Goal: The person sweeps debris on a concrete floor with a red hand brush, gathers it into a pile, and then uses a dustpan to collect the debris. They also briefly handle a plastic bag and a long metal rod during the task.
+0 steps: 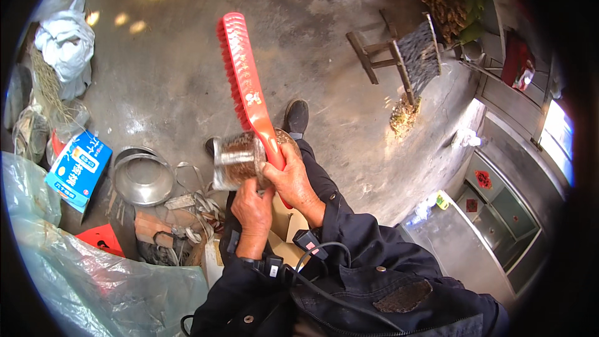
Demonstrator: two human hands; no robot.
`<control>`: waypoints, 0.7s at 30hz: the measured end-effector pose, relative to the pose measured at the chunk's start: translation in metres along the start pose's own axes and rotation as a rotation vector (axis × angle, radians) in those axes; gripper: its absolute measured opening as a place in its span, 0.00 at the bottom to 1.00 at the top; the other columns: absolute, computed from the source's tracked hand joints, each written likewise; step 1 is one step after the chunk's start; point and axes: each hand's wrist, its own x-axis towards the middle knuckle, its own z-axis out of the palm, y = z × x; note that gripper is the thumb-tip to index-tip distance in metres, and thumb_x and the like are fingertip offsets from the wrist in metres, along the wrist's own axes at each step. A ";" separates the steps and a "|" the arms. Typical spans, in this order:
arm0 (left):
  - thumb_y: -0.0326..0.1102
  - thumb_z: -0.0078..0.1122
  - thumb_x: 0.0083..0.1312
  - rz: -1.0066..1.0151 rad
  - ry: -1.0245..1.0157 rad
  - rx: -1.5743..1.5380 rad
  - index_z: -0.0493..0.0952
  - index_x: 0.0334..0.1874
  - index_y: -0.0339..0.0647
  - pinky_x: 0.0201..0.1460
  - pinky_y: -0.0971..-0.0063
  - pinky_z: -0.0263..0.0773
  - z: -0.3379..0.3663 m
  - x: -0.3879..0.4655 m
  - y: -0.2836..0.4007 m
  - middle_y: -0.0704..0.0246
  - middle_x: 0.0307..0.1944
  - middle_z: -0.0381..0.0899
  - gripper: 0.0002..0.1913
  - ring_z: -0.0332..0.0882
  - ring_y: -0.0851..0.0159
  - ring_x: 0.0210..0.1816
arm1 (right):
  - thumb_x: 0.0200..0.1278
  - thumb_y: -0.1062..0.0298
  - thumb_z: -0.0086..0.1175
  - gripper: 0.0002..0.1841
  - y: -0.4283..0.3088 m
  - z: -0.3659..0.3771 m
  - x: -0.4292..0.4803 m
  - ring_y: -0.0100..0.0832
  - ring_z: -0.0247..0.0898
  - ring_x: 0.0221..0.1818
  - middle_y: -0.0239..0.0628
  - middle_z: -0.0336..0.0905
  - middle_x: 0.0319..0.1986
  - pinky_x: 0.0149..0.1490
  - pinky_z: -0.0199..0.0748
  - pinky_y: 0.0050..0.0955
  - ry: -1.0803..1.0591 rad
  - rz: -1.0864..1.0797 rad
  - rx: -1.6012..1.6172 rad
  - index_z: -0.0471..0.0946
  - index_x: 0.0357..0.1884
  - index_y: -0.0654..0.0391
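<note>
My right hand [298, 179] grips the handle of a red plastic brush [243, 65]. The brush rises away from me, its red bristles facing left and gold writing along its back. Under the handle lies a cylindrical clear-walled container [237, 159] with brown matter showing through; what the matter is I cannot tell. My left hand [253, 213] is closed on the container's near side. Fingers of my right hand are close against the container too, partly hidden by the handle. Below my hands sits an open cardboard box [281, 231].
Left of me are metal basins [142, 178], a blue printed carton [79, 168], bricks [154, 229] with tangled straps, and a large plastic sheet [117, 290]. A wooden stool [398, 56] lies tipped at the right, and a grey cabinet [500, 220] stands nearer.
</note>
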 end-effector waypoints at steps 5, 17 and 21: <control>0.25 0.64 0.53 0.209 -0.019 -0.092 0.77 0.35 0.39 0.36 0.58 0.73 -0.003 -0.032 0.042 0.62 0.28 0.78 0.08 0.79 0.50 0.34 | 0.55 0.66 0.57 0.19 -0.025 -0.029 -0.023 0.41 0.74 0.36 0.50 0.74 0.31 0.46 0.71 0.37 0.047 -0.045 -0.042 0.69 0.46 0.63; 0.36 0.71 0.50 0.368 0.009 0.198 0.77 0.51 0.39 0.51 0.62 0.70 -0.085 -0.058 0.115 0.61 0.42 0.80 0.25 0.77 0.52 0.45 | 0.57 0.66 0.60 0.17 -0.072 -0.100 -0.075 0.31 0.71 0.35 0.45 0.74 0.31 0.43 0.71 0.35 0.004 -0.150 0.066 0.68 0.43 0.63; 0.37 0.69 0.50 0.271 -0.148 0.292 0.78 0.50 0.40 0.50 0.62 0.71 -0.091 -0.058 0.120 0.61 0.43 0.81 0.23 0.78 0.51 0.45 | 0.57 0.65 0.61 0.20 -0.073 -0.117 -0.087 0.29 0.69 0.36 0.40 0.73 0.32 0.44 0.71 0.33 0.106 -0.149 0.185 0.69 0.47 0.63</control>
